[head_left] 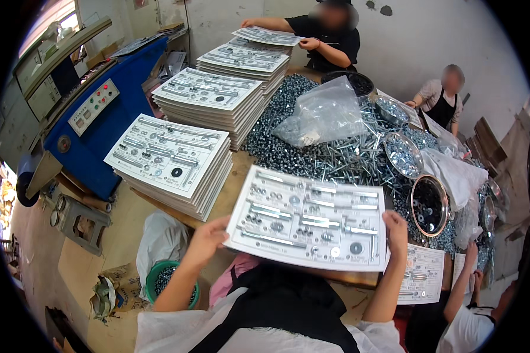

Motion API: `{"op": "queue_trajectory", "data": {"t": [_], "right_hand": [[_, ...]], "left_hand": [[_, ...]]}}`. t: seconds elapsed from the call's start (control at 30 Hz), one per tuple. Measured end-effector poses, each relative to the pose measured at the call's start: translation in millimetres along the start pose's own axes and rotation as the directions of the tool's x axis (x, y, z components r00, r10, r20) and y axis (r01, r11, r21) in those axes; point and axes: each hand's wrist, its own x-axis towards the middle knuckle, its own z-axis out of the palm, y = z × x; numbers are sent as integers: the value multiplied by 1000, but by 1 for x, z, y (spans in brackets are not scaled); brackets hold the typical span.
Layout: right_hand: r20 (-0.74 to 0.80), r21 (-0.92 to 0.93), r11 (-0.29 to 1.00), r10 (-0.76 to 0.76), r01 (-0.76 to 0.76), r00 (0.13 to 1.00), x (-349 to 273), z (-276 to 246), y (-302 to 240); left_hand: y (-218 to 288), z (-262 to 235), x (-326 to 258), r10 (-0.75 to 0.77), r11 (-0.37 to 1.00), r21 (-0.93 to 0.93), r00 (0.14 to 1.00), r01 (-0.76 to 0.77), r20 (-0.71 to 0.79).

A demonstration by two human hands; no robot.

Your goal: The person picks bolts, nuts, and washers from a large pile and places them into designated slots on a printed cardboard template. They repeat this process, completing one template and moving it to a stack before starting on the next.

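Grip closed: left hand [209,235] and right hand [396,232] hold the card [303,238] by opposite edges, its long axis roughly nine-to-three between them; from it, a stack [185,191] lies at ten o'clock, nearer the left hand.

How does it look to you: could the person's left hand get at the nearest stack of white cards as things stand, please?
Probably not without letting go first: the left hand holds a white card by its left edge. Otherwise, the way to the stack looks free.
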Motion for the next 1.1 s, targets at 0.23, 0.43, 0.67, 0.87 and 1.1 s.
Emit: {"op": "queue_trajectory", "data": {"t": [0.23,0.43,0.67,0.87,1.1], "right_hand": [[187,140,985,-124,98,975,42,74,-107],[344,310,951,-108,-4,933,65,174,-109],[427,373,922,-74,-101,901,37,329,-87],[471,410,896,-49,-169,881,26,422,-79],[492,366,911,-15,-191,870,19,454,-76]], "left_hand": [[124,-62,23,207,974,104,978,-203,-23],[187,-132,51,225,944,297,940,-144,-258],[212,-264,81,250,918,387,886,-88,-391],[216,-344,90,213,916,400,872,-22,-440],[202,-391,104,190,909,415,855,33,-483]]}}
